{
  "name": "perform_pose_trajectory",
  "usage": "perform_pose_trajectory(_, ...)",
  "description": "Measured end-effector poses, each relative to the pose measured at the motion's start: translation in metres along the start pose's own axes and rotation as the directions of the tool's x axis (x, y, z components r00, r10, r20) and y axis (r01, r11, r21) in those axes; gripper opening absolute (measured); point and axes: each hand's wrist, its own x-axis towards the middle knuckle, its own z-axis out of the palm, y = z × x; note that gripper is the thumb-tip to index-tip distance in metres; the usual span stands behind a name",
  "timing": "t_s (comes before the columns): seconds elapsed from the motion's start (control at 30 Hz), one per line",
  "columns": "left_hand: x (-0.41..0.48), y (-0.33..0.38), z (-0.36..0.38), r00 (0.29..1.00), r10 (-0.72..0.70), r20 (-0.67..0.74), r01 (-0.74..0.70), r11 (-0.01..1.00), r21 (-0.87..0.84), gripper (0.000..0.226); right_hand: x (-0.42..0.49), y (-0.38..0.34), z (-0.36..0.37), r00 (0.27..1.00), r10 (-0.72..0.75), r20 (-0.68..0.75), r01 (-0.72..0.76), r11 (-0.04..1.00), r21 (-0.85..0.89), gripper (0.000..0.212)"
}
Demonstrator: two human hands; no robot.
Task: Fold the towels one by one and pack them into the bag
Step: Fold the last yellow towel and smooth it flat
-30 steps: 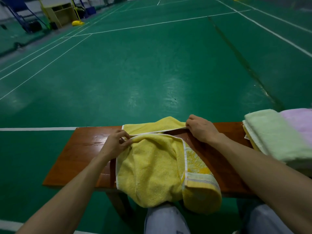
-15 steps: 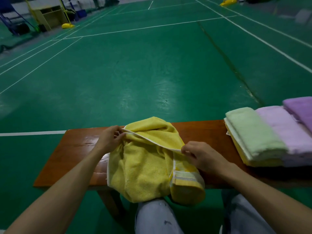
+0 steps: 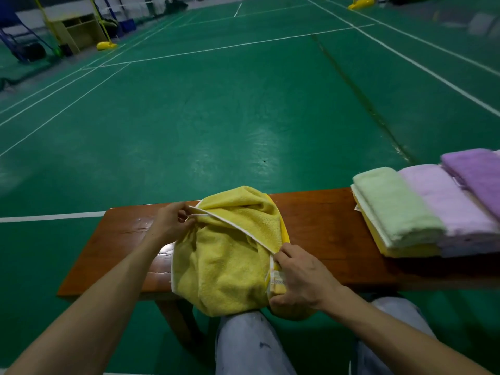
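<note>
Right hand (image 3: 303,277) now sits at 5 o'clock of the yellow towel (image 3: 227,266), down from 1 o'clock 1 s ago; left hand (image 3: 170,224) stays at 10. Both hands' fingers (image 3: 282,257) pinch its white hem. Towel's bunched at surface (image 3: 324,226) ctr, draping off the near edge. I judge the fold's barely begun.

At lower centre, a yellow towel (image 3: 224,266) is bunched on the table's (image 3: 324,220) near edge, pinched along its edge by the left grip (image 3: 170,223) and right grip (image 3: 300,277). Folded towels (image 3: 392,207) are stacked at right.
</note>
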Motion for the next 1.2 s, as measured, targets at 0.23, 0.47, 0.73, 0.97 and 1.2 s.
perform_pose_trajectory(0.23, 0.003, -0.017, -0.005, 0.996, -0.032, -0.086, 0.039, 0.996, 0.080, 0.012, 0.020, 0.028, -0.021, 0.997, 0.078, -0.022, -0.071, 0.971, 0.229, 0.060)
perform_pose_trajectory(0.47, 0.009, -0.031, -0.020, 0.993, -0.080, -0.087, 0.088, 0.991, 0.096, 0.008, 0.052, 0.055, -0.040, 0.994, 0.105, 0.003, -0.100, 0.944, 0.315, 0.059)
perform_pose_trajectory(0.73, 0.006, -0.034, -0.026, 0.993, -0.102, -0.053, 0.101, 0.995, -0.024, 0.015, 0.064, 0.067, -0.045, 0.984, 0.179, 0.008, -0.169, 0.911, 0.377, 0.055)
perform_pose_trajectory(0.97, -0.003, -0.022, -0.006, 0.994, 0.051, 0.097, -0.052, 0.999, 0.012, 0.021, 0.040, 0.084, -0.048, 0.967, 0.251, 0.043, -0.249, 0.897, 0.364, 0.059)
perform_pose_trajectory(1.2, 0.001, -0.018, -0.005, 0.995, 0.103, 0.011, -0.103, 0.995, 0.012, 0.018, 0.023, 0.094, -0.051, 0.952, 0.304, 0.020, -0.294, 0.898, 0.328, 0.056)
